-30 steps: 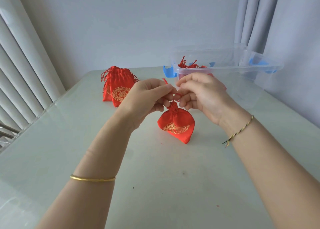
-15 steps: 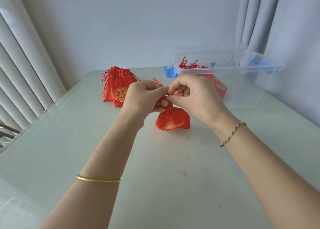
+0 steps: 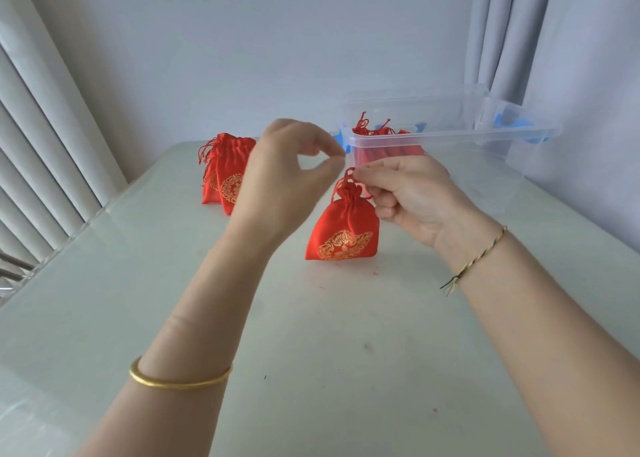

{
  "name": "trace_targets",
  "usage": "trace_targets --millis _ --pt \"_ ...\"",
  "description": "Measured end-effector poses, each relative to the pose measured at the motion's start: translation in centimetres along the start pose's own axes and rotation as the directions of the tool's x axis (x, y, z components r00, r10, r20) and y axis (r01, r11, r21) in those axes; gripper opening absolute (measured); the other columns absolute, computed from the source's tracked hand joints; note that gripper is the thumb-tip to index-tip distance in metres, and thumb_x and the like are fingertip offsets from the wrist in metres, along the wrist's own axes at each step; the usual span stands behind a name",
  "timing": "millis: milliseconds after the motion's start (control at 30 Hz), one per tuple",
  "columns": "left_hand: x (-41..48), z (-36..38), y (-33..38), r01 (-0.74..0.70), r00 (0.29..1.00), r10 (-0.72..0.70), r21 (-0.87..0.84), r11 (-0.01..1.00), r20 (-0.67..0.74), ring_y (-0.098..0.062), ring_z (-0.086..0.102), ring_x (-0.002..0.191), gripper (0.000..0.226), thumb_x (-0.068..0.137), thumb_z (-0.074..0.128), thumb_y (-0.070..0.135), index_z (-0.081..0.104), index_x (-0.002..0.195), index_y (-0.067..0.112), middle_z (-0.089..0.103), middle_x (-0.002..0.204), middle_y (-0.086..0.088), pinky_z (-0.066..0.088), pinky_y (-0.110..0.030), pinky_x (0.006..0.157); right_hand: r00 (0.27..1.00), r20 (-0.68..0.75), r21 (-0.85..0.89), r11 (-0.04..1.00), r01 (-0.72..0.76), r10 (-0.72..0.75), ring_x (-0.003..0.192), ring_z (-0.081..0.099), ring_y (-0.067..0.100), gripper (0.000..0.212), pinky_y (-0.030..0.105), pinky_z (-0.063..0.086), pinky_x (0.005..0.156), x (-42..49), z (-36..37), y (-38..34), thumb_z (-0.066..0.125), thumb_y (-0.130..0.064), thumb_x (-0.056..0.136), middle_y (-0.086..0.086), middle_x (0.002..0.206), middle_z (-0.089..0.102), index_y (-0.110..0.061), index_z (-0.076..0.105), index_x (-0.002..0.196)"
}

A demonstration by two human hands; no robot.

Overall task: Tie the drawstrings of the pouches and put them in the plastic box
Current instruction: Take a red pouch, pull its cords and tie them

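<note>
A red pouch with a gold pattern hangs upright at the table's middle, its neck gathered. My right hand pinches the pouch's drawstring at the top and holds it up. My left hand has lifted off to the left, its thumb and forefinger curled a little apart with nothing between them. A small pile of red pouches lies at the back left. The clear plastic box with blue latches stands at the back right, with several red pouches inside.
The pale table has a glass edge on the left. Vertical blinds hang at the left and grey curtains at the right behind the box.
My left hand let go of the drawstring and rose away to the left. My right hand shifted right, and the pouch now hangs upright from it.
</note>
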State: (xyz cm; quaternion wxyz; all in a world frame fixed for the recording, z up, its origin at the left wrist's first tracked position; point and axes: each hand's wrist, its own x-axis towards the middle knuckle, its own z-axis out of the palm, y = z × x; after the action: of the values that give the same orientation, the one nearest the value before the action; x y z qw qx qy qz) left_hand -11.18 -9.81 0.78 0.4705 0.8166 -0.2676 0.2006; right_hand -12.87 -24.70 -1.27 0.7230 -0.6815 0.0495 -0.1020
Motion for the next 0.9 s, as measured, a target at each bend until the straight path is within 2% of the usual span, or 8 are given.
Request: trace_targets --millis 67,233,467,533,600,667,767,900 --pt "-0.3 0.7 0.1 -0.052 0.998 0.05 0.073 0.996 0.028 0.003 0.053 0.09 0.003 0.079 0.068 0.023 0.068 0.081 0.025 0.052 0.1 0.012 0.036 -0.002 0.075 0.999 0.033 0.048 0.998 -0.043 0.041 0.036 0.028 0.005 0.026 0.018 0.022 0.04 -0.2 0.2 -0.1 0.065 -0.006 0.082 -0.003 0.048 0.039 -0.011 0.056 0.059" --pt "-0.3 1.1 -0.9 -0.094 0.996 0.091 0.196 0.976 0.025 -0.007 0.051 0.101 0.008 0.079 0.071 0.026 0.071 0.087 0.024 0.046 0.102 0.013 0.042 -0.022 0.078 0.989 0.084 0.17 0.976 -0.134 0.121 0.036 0.029 0.004 0.023 0.017 0.023 0.039 -0.2 0.1 -0.3 0.061 -0.005 0.084 0.001 0.053 0.04 -0.009 0.055 0.063" --pt "-0.1 1.1 -1.4 -0.095 0.994 0.082 0.206 0.974 0.07 -0.013 0.05 0.095 0.005 0.081 0.068 0.023 0.067 0.086 0.023 0.047 0.099 0.01 0.043 -0.026 0.078 0.977 0.191 0.202 0.971 -0.129 0.09 0.039 0.03 0.005 0.042 0.017 0.024 0.04 0.0 -0.1 0.1 0.056 -0.004 0.087 0.0 0.054 0.039 -0.015 0.061 0.047" --pt "-0.1 1.1 -1.4 -0.096 0.994 0.083 0.212 0.973 0.069 -0.007 0.049 0.086 0.003 0.084 0.065 0.02 0.063 0.083 0.021 0.048 0.091 0.01 0.04 -0.018 0.072 0.982 0.177 0.157 0.983 -0.09 0.062 0.04 0.029 0.005 0.032 0.017 0.023 0.04 -0.1 -0.2 0.1 0.057 -0.004 0.087 0.003 0.057 0.038 -0.011 0.06 0.056" --pt "0.0 1.0 -1.6 -0.091 0.995 0.081 0.21 0.974 0.053 -0.003 0.048 0.076 0.005 0.087 0.059 0.015 0.058 0.083 0.018 0.048 0.085 0.011 0.037 -0.011 0.068 0.996 0.094 -0.01 1.0 -0.008 0.009 0.041 0.03 0.006 0.015 0.016 0.025 0.041 0.1 -0.7 0.1 0.061 -0.005 0.085 0.008 0.065 0.042 -0.008 0.06 0.07" --pt "0.1 0.9 -1.9 -0.074 0.997 0.068 0.206 0.976 0.038 -0.011 0.051 0.079 0.004 0.089 0.052 0.012 0.054 0.086 0.012 0.053 0.085 0.005 0.041 -0.02 0.072 0.998 0.009 -0.191 0.979 0.07 -0.07 0.042 0.035 0.004 0.01 0.015 0.027 0.042 0.3 -1.4 0.1 0.065 -0.006 0.082 0.01 0.071 0.049 -0.01 0.062 0.073" --pt "0.0 1.0 -2.4 -0.059 0.998 0.048 0.254 0.965 0.048 -0.028 0.052 0.082 0.005 0.09 0.046 0.009 0.051 0.088 0.008 0.057 0.086 -0.007 0.046 -0.042 0.074 0.993 -0.053 -0.228 0.969 0.091 -0.106 0.047 0.042 0.002 0.019 0.014 0.03 0.044 0.7 -2.3 0.3 0.066 -0.003 0.079 0.003 0.065 0.053 -0.014 0.061 0.066" --pt "-0.1 1.4 -2.9 -0.004 0.994 -0.017 0.192 0.981 0.111 -0.022 0.063 0.077 0.009 0.09 0.042 0.005 0.048 0.086 0.011 0.062 0.087 -0.01 0.05 -0.041 0.073 0.989 -0.065 -0.346 0.933 0.1 -0.13 0.045 0.042 -0.001 0.016 0.013 0.03 0.043 0.7 -2.3 0.8 0.066 -0.004 0.08 0.0 0.063 0.053 -0.014 0.062 0.068"
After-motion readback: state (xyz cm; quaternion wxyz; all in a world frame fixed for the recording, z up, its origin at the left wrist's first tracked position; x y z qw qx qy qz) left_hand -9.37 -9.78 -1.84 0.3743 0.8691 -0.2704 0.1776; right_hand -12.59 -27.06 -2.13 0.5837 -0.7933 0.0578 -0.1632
